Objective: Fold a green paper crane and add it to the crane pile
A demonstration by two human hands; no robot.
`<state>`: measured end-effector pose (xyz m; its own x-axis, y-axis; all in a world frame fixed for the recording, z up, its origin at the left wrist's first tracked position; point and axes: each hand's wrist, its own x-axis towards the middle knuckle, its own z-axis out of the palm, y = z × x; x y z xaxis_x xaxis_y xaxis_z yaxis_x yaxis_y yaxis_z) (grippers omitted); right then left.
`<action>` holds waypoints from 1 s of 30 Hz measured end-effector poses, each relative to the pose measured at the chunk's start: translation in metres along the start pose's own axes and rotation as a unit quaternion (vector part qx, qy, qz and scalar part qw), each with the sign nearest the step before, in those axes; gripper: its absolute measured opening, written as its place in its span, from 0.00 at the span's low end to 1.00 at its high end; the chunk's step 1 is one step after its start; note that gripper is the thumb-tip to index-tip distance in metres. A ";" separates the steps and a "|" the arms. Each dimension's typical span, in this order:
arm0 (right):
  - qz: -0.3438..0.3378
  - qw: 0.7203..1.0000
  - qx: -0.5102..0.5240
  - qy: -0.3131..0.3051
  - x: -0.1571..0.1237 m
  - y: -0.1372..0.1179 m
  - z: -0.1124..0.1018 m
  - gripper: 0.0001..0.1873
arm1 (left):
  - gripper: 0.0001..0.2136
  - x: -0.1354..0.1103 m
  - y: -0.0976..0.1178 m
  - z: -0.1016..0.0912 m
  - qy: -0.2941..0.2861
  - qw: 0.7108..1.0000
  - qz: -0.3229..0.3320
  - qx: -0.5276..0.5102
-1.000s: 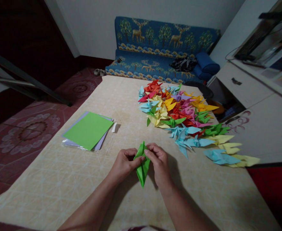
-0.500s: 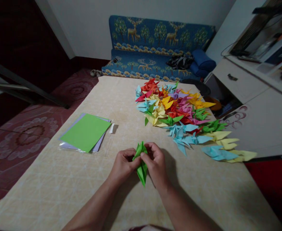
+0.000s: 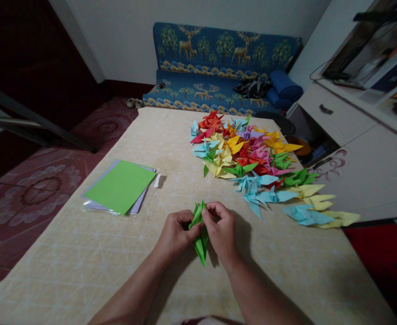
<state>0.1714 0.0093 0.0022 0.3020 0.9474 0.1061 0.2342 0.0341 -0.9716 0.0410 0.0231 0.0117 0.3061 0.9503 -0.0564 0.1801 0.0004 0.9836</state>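
Left on the desk [image 3: 83, 257]: green sheet [image 3: 120, 186] askew over lilac ones. Next, left hand [image 3: 176, 232], thumb and fingers pinching the left side of a green fold [image 3: 201, 246]. Fold lies between both hands, lower point jutting toward the wearer. Right hand [image 3: 223, 230] pinches near its upper tip. Beyond, right: multicoloured cranes [image 3: 261, 155]. Far-right shelf items [image 3: 393, 74]: any print too blurred to read.

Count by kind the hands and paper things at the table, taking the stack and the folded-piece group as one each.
Left hand and right hand: 2
Held green folded paper: 1
Paper stack: 1
Folded-piece group: 1
White scrap, apparently paper: 1
Total: 6
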 end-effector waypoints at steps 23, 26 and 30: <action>0.042 0.990 0.127 0.046 0.003 -0.008 -0.005 0.10 | 0.12 0.002 0.005 -0.004 0.065 0.983 -0.070 -0.155; 0.033 0.994 0.103 0.020 0.002 -0.007 -0.005 0.10 | 0.12 0.002 0.002 -0.004 0.111 0.972 -0.090 -0.188; 0.015 0.997 0.075 -0.016 0.002 -0.007 -0.006 0.07 | 0.12 0.003 -0.002 -0.005 0.106 0.969 -0.090 -0.204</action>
<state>0.1761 0.0090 0.0101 0.2776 0.9580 0.0714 0.0830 0.0501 -0.9953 0.0368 0.0270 0.0099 0.0966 0.9661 -0.2393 -0.1850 0.2537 0.9494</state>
